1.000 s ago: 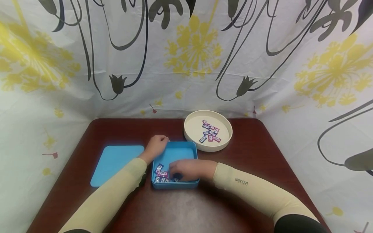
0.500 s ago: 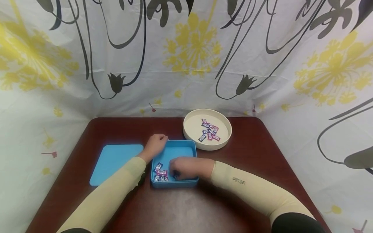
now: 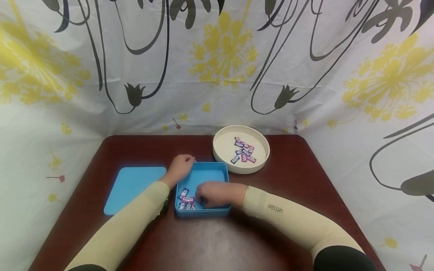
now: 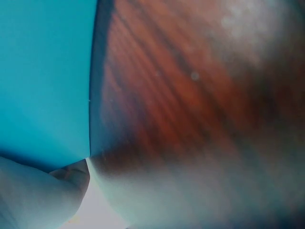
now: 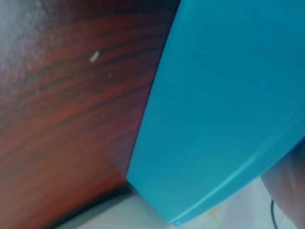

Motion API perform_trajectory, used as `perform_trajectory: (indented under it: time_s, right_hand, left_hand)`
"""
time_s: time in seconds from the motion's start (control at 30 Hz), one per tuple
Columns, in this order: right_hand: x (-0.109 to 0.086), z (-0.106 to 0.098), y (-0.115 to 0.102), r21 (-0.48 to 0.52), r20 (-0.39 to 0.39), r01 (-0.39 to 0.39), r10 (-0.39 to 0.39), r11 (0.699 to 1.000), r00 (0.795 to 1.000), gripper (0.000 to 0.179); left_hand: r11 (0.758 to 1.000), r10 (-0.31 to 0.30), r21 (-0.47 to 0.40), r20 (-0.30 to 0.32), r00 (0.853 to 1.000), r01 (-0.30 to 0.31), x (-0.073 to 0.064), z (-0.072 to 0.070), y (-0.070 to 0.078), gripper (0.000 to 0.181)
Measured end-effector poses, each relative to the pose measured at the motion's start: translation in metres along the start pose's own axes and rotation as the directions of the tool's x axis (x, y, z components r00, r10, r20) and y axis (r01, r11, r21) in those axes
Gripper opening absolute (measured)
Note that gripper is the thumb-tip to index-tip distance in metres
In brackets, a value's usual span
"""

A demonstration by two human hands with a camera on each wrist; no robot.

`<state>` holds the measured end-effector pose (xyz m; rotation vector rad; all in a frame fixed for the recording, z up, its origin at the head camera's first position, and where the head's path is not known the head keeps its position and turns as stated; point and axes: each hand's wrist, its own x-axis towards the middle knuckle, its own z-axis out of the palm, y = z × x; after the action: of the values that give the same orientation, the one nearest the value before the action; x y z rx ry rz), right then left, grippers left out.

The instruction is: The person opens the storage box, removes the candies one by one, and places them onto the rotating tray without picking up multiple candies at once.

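A blue rectangular box [image 3: 213, 173] stands near the middle of the table. At its back left corner my left hand [image 3: 179, 167] grips the rim. Several small wrapped candies [image 3: 188, 200], pink and dark blue with white lettering, lie in the box's front left part. My right hand [image 3: 214, 194] reaches into the box from the right, fingers pointing down and curled. A dark blue candy [image 3: 203, 202] shows at its fingertips, mostly hidden by the hand. In the wrist views, the box's wall [image 4: 45, 81] fills much of the picture and fingers are largely out of sight.
A round cream tray [image 3: 220, 145] with several similar candies stands behind the box, to the right. Left of the box lies a flat blue lid [image 3: 135, 184], partly behind the left sleeve. A patterned white curtain [image 3: 190, 75] encloses the dark red table [image 3: 278, 180].
The right hand has shifted slightly leftward within the box, and less of the dark blue candy under its fingers shows. The left hand stays at the corner. The head view has tilted slightly.
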<state>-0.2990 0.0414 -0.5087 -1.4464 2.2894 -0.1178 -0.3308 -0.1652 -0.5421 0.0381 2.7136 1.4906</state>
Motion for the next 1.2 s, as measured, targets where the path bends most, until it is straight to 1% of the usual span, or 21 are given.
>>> perform_trajectory:
  time_s: [0.3, 0.57, 0.73, 0.87, 1.03, 1.2]
  right_hand:
    - [0.002, 0.003, 0.006, 0.069, -0.010, -0.018, 0.019, 0.997, 1.000, 0.026]
    - [0.003, 0.006, 0.009, 0.078, -0.029, -0.011, 0.013, 0.997, 0.999, 0.024]
    - [0.002, 0.008, 0.010, 0.074, -0.041, 0.002, 0.001, 0.997, 0.999, 0.023]
    - [0.001, 0.008, 0.011, 0.079, -0.061, 0.012, -0.007, 0.997, 0.998, 0.020]
    - [-0.003, 0.005, 0.012, 0.134, -0.095, 0.003, 0.010, 0.991, 0.995, 0.017]
    - [-0.005, 0.001, 0.013, 0.168, -0.129, -0.003, 0.025, 0.986, 0.991, 0.016]
  left_hand:
    - [1.000, 0.004, 0.003, -0.007, 1.000, -0.004, -0.001, -0.001, 0.003, 0.034]
    - [1.000, 0.011, 0.002, -0.008, 1.000, -0.011, -0.001, -0.002, 0.004, 0.037]
    - [1.000, -0.003, -0.003, 0.000, 1.000, 0.003, -0.001, -0.001, 0.002, 0.036]
    - [1.000, -0.013, -0.009, 0.003, 1.000, 0.013, 0.001, 0.001, 0.000, 0.036]
    - [1.000, -0.020, -0.013, 0.011, 1.000, 0.021, 0.002, 0.001, -0.001, 0.039]
    - [1.000, -0.015, -0.021, 0.004, 1.000, 0.015, 0.002, 0.000, 0.000, 0.036]
